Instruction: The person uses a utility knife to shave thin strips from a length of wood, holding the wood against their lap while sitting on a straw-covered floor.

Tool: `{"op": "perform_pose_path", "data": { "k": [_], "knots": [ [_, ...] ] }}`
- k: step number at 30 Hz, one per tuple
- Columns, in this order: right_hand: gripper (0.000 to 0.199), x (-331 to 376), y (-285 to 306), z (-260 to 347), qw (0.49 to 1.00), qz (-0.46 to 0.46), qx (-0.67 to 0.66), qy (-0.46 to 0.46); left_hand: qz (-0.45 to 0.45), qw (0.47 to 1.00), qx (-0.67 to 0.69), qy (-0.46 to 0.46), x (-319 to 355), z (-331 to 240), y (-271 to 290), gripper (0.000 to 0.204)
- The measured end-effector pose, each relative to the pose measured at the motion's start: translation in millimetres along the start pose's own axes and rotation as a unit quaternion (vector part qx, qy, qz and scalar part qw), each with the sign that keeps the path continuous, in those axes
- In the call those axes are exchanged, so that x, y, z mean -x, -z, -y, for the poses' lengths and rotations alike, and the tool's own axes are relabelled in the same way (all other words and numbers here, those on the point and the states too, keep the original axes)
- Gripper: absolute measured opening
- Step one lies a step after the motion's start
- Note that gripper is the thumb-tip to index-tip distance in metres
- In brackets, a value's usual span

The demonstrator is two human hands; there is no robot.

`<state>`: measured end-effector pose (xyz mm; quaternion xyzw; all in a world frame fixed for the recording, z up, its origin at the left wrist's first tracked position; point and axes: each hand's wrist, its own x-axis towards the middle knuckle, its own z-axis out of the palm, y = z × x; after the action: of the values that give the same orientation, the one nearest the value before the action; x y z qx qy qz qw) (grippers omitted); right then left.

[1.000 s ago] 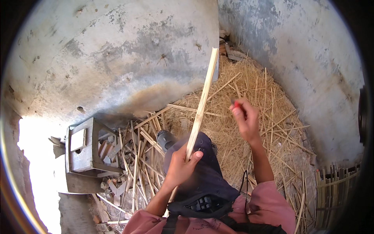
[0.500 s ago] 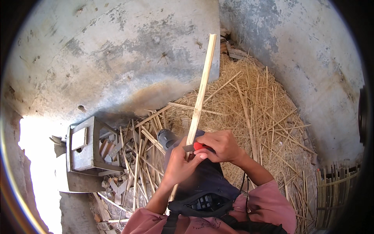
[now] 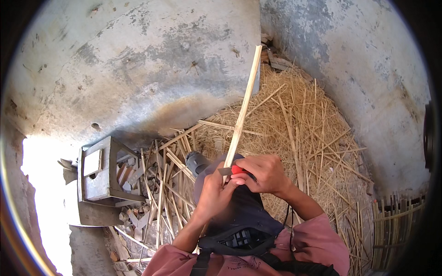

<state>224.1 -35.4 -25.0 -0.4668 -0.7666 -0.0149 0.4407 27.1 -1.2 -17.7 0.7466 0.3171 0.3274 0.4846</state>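
Observation:
A long pale strip of split bamboo or wood [image 3: 244, 110] slants up and away from my lap. My left hand [image 3: 212, 192] is closed around its lower part. In my right hand [image 3: 264, 172] is a knife with a red-and-black handle [image 3: 237, 169], gripped in closed fingers. Its short grey blade [image 3: 224, 171] lies across the strip just above my left fingers. My right fingertips come close to the left thumb. The strip's lower end runs behind my left hand and forearm.
Dry shavings [image 3: 313, 133] cover the floor ahead and to the right. Split sticks [image 3: 159, 198] lie at the left beside a wooden box-like frame [image 3: 99, 172]. A slatted piece [image 3: 398, 225] stands at the lower right. Stained walls [image 3: 152, 55] enclose the corner.
The strip's far end has swung to the right and slightly lower, so it leans more. Both hands keep their grips and have shifted only slightly.

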Motion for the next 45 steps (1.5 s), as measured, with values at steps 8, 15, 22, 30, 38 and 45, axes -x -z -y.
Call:
{"op": "perform_pose_path", "data": {
  "k": [8, 15, 22, 30, 38, 45],
  "knots": [
    [0.021, 0.0, -3.1, 2.1, 0.999, -0.041, 0.027, -0.012, -0.05, 0.998, 0.033, 0.006, -0.3, -8.3, -8.6, 0.019],
    [0.018, -8.3, -0.6, -0.2, 0.999, -0.048, 0.023, -0.01, -0.078, 0.996, -0.033, 0.024, 0.6, -8.9, -7.3, 0.019],
    [0.02, -12.6, -4.3, -4.9, 0.998, -0.055, 0.029, -0.007, -0.082, 0.992, -0.093, 0.034, 0.0, -12.8, -2.3, 0.02],
    [0.021, -19.8, -8.7, -10.3, 0.996, -0.083, 0.037, -0.017, -0.103, 0.989, -0.102, 0.023, -3.5, -13.0, -0.4, 0.023],
    [0.034, -41.0, 27.5, -76.9, 0.938, -0.24, 0.065, -0.24, -0.064, 0.987, -0.136, 0.057, 19.0, -4.1, -0.3, 0.025],
    [0.039, -38.0, 42.5, -100.9, 0.939, -0.215, -0.105, -0.248, -0.052, 0.992, -0.106, 0.048, 7.5, -3.1, 2.1, 0.025]
  ]
}}
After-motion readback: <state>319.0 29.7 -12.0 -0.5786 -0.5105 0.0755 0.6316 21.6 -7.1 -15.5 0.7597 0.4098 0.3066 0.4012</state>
